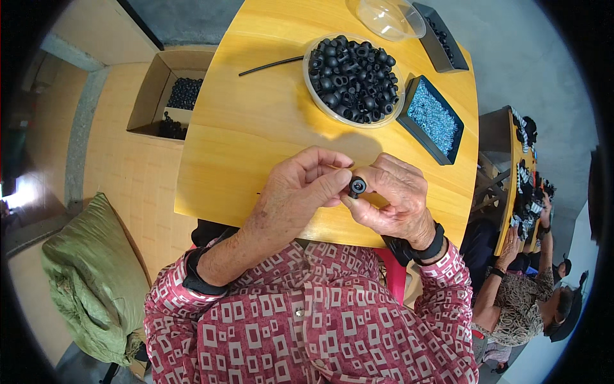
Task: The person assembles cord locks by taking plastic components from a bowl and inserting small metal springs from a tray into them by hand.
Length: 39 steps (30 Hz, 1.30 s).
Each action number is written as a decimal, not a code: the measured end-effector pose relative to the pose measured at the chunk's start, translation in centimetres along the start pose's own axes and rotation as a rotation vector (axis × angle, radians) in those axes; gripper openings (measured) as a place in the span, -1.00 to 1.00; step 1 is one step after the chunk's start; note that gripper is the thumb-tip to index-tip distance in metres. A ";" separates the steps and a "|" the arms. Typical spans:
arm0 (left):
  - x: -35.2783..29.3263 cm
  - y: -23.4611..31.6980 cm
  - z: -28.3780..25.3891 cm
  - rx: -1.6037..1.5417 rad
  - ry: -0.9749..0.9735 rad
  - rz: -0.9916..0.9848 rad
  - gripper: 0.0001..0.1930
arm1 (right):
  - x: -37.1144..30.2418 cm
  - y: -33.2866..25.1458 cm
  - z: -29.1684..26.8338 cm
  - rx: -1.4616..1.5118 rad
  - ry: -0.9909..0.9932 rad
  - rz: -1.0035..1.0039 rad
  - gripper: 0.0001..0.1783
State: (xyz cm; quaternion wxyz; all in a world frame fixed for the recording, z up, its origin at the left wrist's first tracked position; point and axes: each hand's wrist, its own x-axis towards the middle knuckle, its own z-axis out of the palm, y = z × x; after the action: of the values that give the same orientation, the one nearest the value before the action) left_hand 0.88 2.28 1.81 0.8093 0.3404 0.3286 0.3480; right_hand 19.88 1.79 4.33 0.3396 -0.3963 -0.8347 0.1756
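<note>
Over the near part of the yellow table, a small black plastic part [357, 186] with a round, hollow end is pinched between the thumb and index finger of my right hand [398, 195]. Its ring-shaped opening faces up, and something small shows inside it. My left hand [299, 185] is closed, thumb and fingers drawn together right beside the part. Whatever those fingers hold, if anything, is hidden. Beyond both hands stands a clear round bowl [401, 105] heaped with similar black parts [352, 73]. To its right, a black tray [441, 158] contains many small silvery-blue pieces [432, 118].
A thin black rod [271, 65] lies left of the bowl. At the far edge are a clear tub [390, 18] and a dark bin [441, 38]. A cardboard box [144, 105] and green sack [96, 275] are at left; another person [518, 301] works at right.
</note>
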 end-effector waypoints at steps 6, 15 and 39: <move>-0.1 -0.2 -0.2 0.059 0.012 0.065 -0.75 | 0.2 -0.1 -0.1 0.025 0.007 -0.038 -0.72; -0.5 0.5 -0.1 0.073 0.042 0.023 -0.72 | -0.2 0.4 0.6 -0.243 0.013 -0.192 -0.68; -0.8 0.9 -0.2 0.267 0.051 0.108 -0.70 | -0.5 0.3 0.1 -0.210 -0.068 -0.121 -0.71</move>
State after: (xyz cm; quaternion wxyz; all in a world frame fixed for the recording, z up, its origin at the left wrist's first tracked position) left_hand 0.01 2.19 2.69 0.7283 0.4531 0.3737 0.3530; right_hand 20.20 1.59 3.94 0.2779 -0.3724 -0.8819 0.0798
